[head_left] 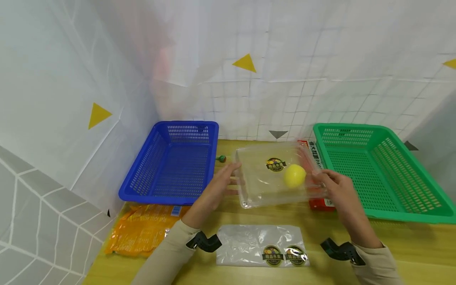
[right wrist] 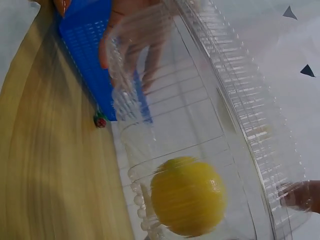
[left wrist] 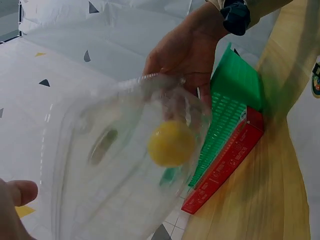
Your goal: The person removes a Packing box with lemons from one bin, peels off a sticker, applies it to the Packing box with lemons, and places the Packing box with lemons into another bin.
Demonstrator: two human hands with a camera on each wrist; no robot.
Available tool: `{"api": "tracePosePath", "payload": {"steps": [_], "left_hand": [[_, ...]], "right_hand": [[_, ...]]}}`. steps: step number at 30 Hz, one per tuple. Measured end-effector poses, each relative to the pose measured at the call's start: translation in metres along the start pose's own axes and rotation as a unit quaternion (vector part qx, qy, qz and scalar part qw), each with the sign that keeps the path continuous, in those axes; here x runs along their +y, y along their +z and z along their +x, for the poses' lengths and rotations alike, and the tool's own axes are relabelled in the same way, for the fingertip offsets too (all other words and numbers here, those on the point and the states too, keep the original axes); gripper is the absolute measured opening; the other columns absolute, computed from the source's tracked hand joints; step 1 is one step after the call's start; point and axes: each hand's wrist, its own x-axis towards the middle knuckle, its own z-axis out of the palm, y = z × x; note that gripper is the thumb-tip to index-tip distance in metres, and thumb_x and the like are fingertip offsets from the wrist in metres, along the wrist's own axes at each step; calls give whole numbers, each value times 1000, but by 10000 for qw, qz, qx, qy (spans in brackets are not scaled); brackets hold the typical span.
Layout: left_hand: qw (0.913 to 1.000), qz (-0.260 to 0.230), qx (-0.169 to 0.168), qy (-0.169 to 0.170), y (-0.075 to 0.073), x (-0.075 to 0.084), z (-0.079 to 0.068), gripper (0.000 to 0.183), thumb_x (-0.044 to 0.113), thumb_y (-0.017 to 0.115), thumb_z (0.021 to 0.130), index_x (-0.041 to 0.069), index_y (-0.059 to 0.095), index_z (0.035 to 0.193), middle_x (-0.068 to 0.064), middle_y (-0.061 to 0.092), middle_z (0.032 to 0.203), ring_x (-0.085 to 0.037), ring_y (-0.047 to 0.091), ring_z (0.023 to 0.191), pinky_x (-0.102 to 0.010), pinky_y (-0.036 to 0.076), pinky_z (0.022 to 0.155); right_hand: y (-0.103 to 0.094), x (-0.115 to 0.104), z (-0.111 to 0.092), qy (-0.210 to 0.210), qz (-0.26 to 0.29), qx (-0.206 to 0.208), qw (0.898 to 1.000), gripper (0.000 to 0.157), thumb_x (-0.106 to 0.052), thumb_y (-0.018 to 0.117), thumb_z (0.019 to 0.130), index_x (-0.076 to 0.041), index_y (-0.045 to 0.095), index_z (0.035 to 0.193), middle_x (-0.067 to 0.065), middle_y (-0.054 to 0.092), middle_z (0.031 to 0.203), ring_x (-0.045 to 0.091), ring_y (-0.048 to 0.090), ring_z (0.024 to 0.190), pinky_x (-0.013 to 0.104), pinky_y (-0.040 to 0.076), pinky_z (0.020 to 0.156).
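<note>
Fingers of the right hand pinched a clear container; the left hand, fingers straight, touched its other end. Between blue basket and green basket, yellow ball inside, it looked light, slick, flexible, best held by its rim.

At eight o'clock, the left wrist view cuts off my left hand; at six, the right blurs my yellow ball.
</note>
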Motion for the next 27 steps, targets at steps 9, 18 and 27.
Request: {"api": "tracePosePath", "payload": {"steps": [9,18,27], "left_hand": [[9988,-178,-420,-187,-2,3,2,76,62,51,98,6,43,149,-20,63,129,-32,66,107,-52,57,87],[9956,-166,-889,-247,-6,0,1,79,60,52,97,-2,51,146,-18,70,116,-32,68,102,-51,59,85],[9946,-284,-996,101,2,-2,3,67,50,54,100,-1,56,143,-17,63,111,-27,69,92,-49,62,80]], "right_hand": [[-10,0,1,-362,-131,-210,9990,59,-44,50,110,4,55,144,12,65,120,13,59,95,28,56,73],[-19,2,4,-274,-286,-342,9986,67,-48,49,109,5,49,149,16,64,124,19,59,95,29,55,74],[-33,12,-14,-926,723,414,9922,50,-39,53,109,-1,58,142,5,63,126,5,66,98,22,59,76]]}}
